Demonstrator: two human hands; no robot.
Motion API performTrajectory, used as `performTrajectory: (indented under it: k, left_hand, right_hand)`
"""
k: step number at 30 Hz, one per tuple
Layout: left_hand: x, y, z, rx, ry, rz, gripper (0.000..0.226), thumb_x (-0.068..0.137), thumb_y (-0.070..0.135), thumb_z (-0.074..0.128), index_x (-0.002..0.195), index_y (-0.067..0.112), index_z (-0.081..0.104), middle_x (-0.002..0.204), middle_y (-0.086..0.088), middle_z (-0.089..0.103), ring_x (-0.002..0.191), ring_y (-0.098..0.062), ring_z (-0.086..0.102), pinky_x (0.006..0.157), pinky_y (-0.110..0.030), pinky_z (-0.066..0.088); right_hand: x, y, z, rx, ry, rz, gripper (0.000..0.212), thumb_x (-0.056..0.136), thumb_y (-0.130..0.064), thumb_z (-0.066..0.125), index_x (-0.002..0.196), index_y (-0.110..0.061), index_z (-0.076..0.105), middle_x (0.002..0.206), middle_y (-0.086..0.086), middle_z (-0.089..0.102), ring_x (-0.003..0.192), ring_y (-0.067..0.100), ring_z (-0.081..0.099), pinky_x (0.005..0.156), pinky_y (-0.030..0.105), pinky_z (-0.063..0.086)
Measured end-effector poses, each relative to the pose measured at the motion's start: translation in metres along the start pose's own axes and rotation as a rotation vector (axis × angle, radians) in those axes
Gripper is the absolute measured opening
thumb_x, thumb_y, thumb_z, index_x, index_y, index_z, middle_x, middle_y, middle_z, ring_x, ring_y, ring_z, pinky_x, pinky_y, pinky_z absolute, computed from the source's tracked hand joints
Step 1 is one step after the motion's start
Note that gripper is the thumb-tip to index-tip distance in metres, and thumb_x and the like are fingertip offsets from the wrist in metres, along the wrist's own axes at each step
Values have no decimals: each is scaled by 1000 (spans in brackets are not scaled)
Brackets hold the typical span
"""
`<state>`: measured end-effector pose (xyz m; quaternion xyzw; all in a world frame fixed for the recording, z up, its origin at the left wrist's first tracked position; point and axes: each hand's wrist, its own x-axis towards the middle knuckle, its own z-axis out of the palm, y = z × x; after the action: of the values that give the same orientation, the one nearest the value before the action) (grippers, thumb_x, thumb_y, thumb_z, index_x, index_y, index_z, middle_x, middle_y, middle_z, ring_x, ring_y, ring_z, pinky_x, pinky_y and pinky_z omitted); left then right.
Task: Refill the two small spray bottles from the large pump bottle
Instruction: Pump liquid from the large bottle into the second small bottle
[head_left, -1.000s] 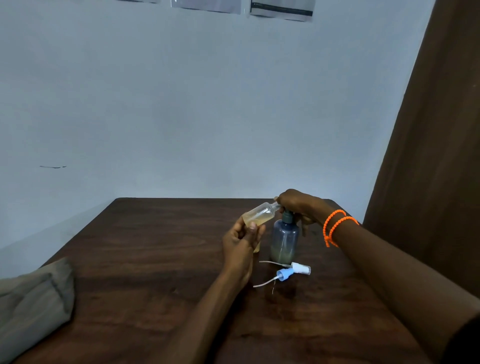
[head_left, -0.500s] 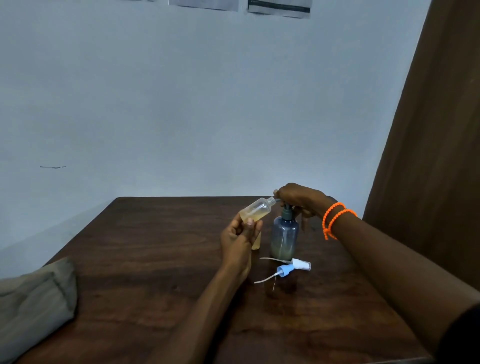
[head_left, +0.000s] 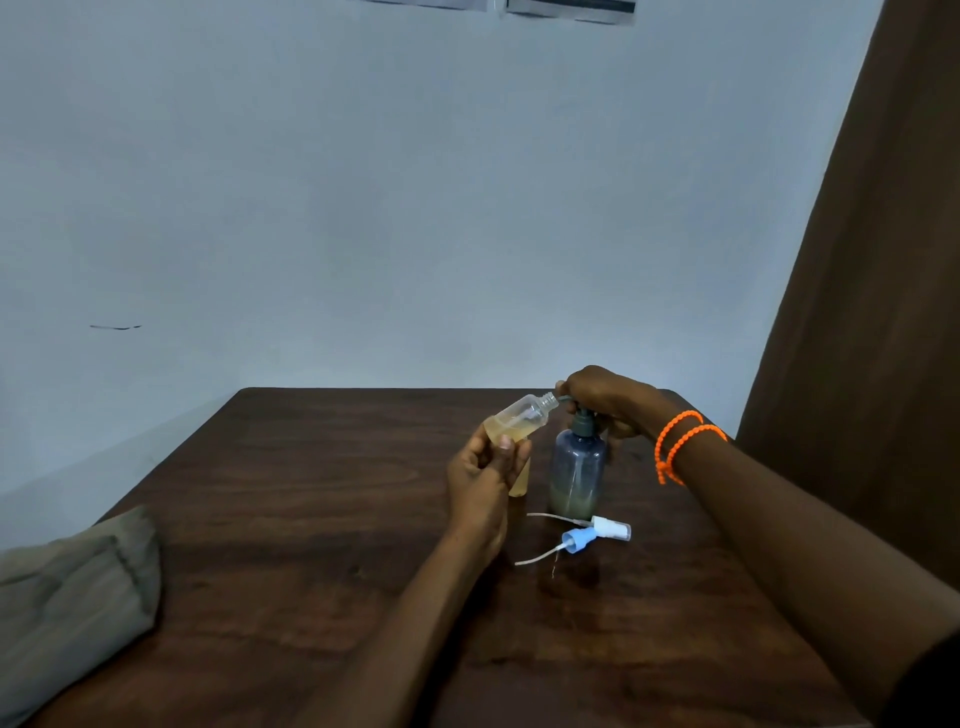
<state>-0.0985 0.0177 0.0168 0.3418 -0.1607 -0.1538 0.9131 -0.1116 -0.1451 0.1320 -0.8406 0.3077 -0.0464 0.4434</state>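
A pale blue-grey wall (head_left: 415, 208) fills the upper view, with a brown curtain (head_left: 872, 312) hanging down the right side. Below lies the dark brown wooden tabletop (head_left: 311, 519), and a folded grey-green cloth (head_left: 67, 597) rests at its near left edge. The large translucent blue-grey pump bottle (head_left: 577, 470) stands upright on the tabletop toward the far right, with a low layer of yellowish liquid at its bottom. The right hand (head_left: 608, 400), with two orange beaded bracelets (head_left: 680, 444) at the wrist, lies over the dark pump head, its grip closed on the pump. The left hand (head_left: 485, 475) has its grip clamped around the base of a small clear plastic spray bottle (head_left: 519, 418), uncapped, tilted with its threaded neck touching the pump's spout and partly filled with yellow liquid. A second small bottle of yellowish liquid (head_left: 521, 480) stands just behind the left hand, mostly hidden by it. In front of the pump bottle lie a white spray cap (head_left: 610, 530) and a light blue spray cap (head_left: 576, 540), side by side, each with a thin dip tube trailing left.
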Motion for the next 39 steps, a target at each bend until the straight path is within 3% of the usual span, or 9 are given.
performTrajectory:
  k: [6,13,18,21,25,29,34,37,39]
  left_hand:
    - [0,-3,2,0,-21,-5,27,99,-1,56,124,3,66,121,-15,72,111,-23,68,89,-25,58]
    - [-6,0,5,-8,-32,-15,26,99,-3,54,121,3,65,118,-13,73,107,-21,69,91,-27,58]
    - [-8,0,7,-12,-14,-37,29,99,-3,52,127,-2,62,116,-13,73,104,-20,70,91,-27,58]
    - [-7,0,9,0,-14,-40,27,99,-3,53,122,2,65,112,-10,75,100,-17,72,91,-27,58]
    - [-11,1,11,-1,-13,-45,28,99,-4,52,125,0,62,110,-9,75,98,-15,73,94,-28,57]
    - [-13,4,12,-5,-6,-62,31,99,-4,52,130,-3,59,115,-12,72,97,-14,73,97,-31,55]
    - [-9,3,11,-8,-11,-53,31,100,-3,52,130,-5,59,115,-12,72,100,-15,72,95,-29,57]
    - [-11,4,12,-10,-18,-52,31,100,-3,52,129,-5,59,113,-11,73,100,-15,73,95,-29,57]
    - [-11,5,12,-16,-15,-58,32,99,-3,52,130,-6,58,113,-11,73,99,-15,73,95,-29,57]
  right_hand:
    - [-4,0,4,-19,27,-56,24,98,-10,43,76,-11,51,86,16,47,75,28,42,56,33,35]
    - [-19,-6,0,-53,-3,-46,19,100,-14,45,84,-8,53,94,20,53,76,34,52,65,40,48]
    - [-16,-7,-3,-52,-23,-7,29,101,-30,45,80,-12,50,83,10,50,73,31,49,67,56,52]
    - [-11,0,5,-5,4,-42,22,93,-18,47,73,-11,53,76,13,47,73,30,45,64,44,44]
    - [-20,-2,4,-55,-16,-57,16,92,-10,42,85,-9,56,78,15,47,66,29,46,55,39,47]
    - [-24,-8,-2,-77,-6,-42,19,94,-20,47,79,-11,52,84,14,49,68,31,47,70,51,43]
    - [-14,1,6,36,23,-67,20,95,-9,43,77,-12,51,77,10,45,69,26,43,61,35,37]
    - [-17,0,5,-6,-3,-46,19,95,-8,39,83,-10,53,74,10,47,65,26,46,53,26,43]
    - [-22,-7,1,-54,-27,-37,17,98,-14,42,87,-9,53,82,13,49,64,28,48,60,37,54]
